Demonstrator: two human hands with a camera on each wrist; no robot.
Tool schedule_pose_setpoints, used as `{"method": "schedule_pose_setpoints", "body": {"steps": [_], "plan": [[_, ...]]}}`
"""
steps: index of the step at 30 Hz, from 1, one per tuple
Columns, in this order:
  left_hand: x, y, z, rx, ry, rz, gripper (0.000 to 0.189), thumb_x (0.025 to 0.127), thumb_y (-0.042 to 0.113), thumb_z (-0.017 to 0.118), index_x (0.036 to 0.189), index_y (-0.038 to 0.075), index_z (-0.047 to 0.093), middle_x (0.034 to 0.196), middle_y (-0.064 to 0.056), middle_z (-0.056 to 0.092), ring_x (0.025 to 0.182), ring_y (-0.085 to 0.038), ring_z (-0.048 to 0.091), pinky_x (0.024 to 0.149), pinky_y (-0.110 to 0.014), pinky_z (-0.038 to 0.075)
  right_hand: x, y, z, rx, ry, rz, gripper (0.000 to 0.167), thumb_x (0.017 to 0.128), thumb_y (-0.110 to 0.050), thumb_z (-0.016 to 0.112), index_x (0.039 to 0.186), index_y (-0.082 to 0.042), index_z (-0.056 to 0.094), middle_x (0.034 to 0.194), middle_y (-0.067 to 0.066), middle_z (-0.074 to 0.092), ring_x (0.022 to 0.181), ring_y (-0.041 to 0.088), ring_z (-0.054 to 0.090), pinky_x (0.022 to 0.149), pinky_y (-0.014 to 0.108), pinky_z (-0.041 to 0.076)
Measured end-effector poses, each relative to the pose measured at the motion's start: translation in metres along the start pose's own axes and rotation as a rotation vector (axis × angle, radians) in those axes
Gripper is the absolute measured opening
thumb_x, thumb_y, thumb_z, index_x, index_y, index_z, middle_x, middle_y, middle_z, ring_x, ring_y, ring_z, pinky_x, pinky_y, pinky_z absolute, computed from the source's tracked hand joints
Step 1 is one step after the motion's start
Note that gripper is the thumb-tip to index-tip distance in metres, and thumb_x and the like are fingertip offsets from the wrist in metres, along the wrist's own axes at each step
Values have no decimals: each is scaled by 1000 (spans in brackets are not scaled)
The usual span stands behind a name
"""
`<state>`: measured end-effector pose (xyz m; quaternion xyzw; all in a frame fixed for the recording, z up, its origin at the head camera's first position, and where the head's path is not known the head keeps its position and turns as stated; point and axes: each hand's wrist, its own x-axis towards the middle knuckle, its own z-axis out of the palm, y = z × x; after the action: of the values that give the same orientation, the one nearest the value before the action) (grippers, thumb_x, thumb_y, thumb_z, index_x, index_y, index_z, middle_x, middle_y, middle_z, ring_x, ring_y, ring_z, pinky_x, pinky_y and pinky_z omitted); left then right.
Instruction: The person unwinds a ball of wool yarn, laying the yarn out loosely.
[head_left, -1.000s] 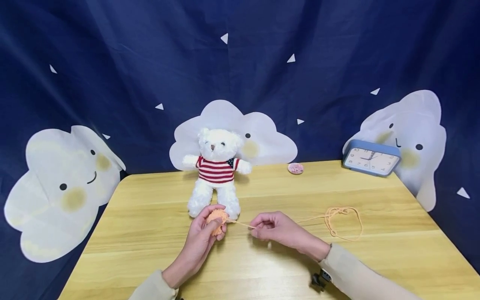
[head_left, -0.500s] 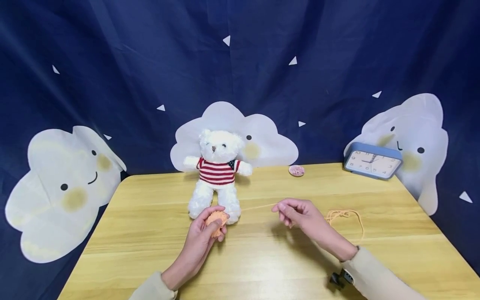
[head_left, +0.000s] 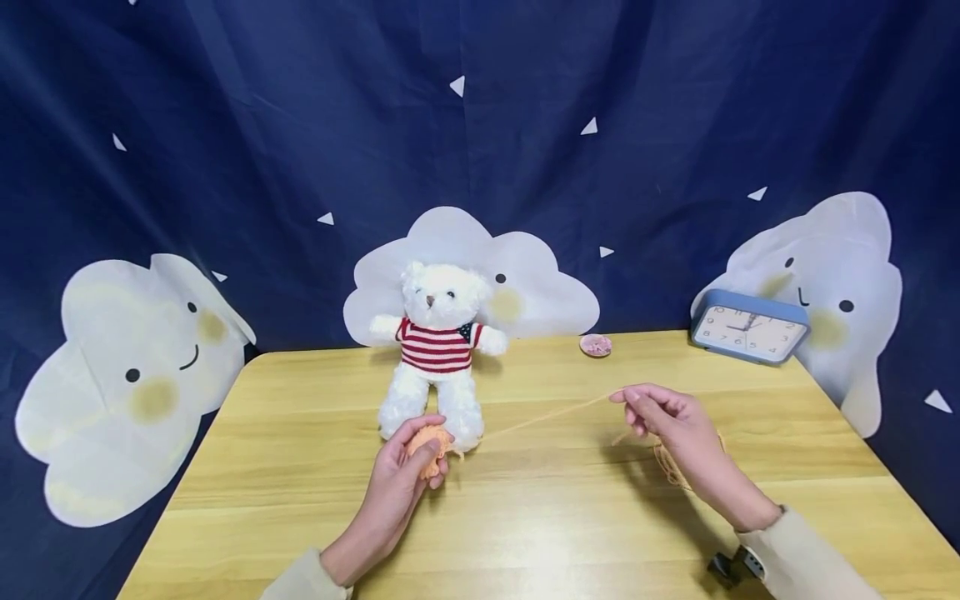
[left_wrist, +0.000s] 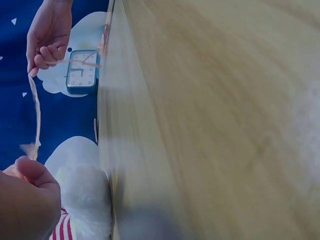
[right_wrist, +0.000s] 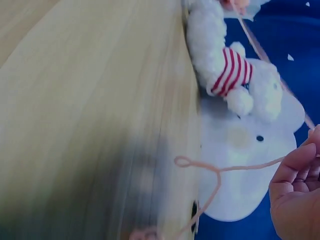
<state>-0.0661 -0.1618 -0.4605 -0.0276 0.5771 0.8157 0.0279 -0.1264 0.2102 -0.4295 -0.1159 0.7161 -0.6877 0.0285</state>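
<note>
In the head view my left hand (head_left: 386,483) grips a small round bundle of orange yarn (head_left: 429,435) with a bumpy edge, thumb across its face. From near this bundle a strand of yarn (head_left: 551,413) rises to my right hand (head_left: 686,429), which pinches it between thumb and fingertips above the table. The left wrist view shows that strand (left_wrist: 38,117) stretched between both hands. Below the right hand hangs more yarn (right_wrist: 240,168) with a small loop, seen in the right wrist view. Loose yarn coils (head_left: 667,468) lie partly hidden behind the right hand.
A white teddy bear (head_left: 437,347) in a striped shirt sits just behind the left hand. Farther back are a pink oval disc (head_left: 596,346) and a blue clock (head_left: 752,329) at the right corner. The wooden table (head_left: 525,533) ends at a dark blue curtain (head_left: 300,108).
My right hand has moved right and slightly up with the pinched yarn, lengthening the strand between the hands. The left hand has stayed nearly in place.
</note>
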Motion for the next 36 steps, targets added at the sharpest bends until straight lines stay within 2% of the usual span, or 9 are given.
{"method": "schedule_pose_setpoints", "body": {"steps": [4, 8, 14, 21, 25, 31, 36], "plan": [[-1, -1, -2, -2, 3, 5, 40, 108, -2, 59, 146, -11, 51, 114, -14, 60, 77, -16, 61, 60, -18, 50, -3, -1, -14, 73, 43, -12, 25, 114, -11, 59, 116, 4, 78, 84, 6, 69, 73, 11, 60, 63, 21, 55], [0, -1, -2, -9, 3, 10, 41, 108, -3, 58, 147, -11, 50, 116, -14, 61, 77, -15, 61, 60, -18, 50, -6, 1, -29, 130, 73, -20, 24, 114, -8, 58, 114, 4, 79, 84, 5, 69, 72, 10, 60, 62, 21, 55], [0, 0, -5, -15, 16, 22, 44, 108, -2, 61, 148, -14, 47, 117, -15, 60, 76, -15, 61, 59, -18, 50, -12, 10, -49, 160, 143, -20, 21, 113, -6, 61, 115, 2, 81, 84, 3, 72, 72, 11, 61, 63, 21, 55], [0, 1, -6, 6, 18, 34, 44, 109, -2, 59, 149, -15, 46, 125, -20, 59, 75, -15, 62, 59, -18, 51, -23, 17, -78, 184, 201, 20, 19, 111, -7, 65, 118, -4, 82, 89, 3, 76, 74, 10, 65, 64, 19, 57], [1, 3, -5, 31, 20, 38, 44, 109, 0, 60, 149, -13, 47, 128, -20, 58, 78, -13, 60, 60, -19, 52, -27, 22, -93, 163, 216, 65, 19, 111, -6, 65, 114, -8, 84, 88, 2, 76, 74, 8, 66, 66, 19, 58], [1, 4, -3, 57, 53, 49, 45, 109, 3, 65, 148, -13, 49, 120, -14, 61, 83, -11, 61, 63, -21, 56, -30, 30, -109, 105, 226, 158, 20, 111, -9, 66, 107, -14, 85, 88, -1, 76, 74, 7, 65, 66, 18, 58], [2, 3, -3, 56, 51, 44, 49, 108, 3, 67, 150, -12, 48, 121, -12, 61, 87, -11, 62, 66, -22, 58, -32, 37, -118, -79, 176, 268, 21, 112, -11, 64, 105, -15, 84, 88, -3, 75, 73, 8, 63, 61, 20, 56]]}}
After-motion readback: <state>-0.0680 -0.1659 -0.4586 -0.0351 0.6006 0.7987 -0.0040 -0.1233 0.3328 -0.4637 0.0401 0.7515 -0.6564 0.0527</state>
